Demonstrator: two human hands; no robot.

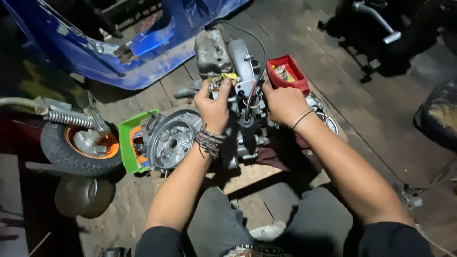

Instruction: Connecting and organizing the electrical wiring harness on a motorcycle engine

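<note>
Left hand [213,107] grip pinched on yellow-tagged part [222,81], right hand [283,103] grip prob. closed on wires [253,95], engine [223,95] between, red tray [299,76] behind, small wheel [78,145] left, plank floor [362,100], dim workshop

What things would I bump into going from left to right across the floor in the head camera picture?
Small wheel with orange hub → green plastic tray → round grey engine cover → left hand → right hand → red box → dark seat edge.
</note>
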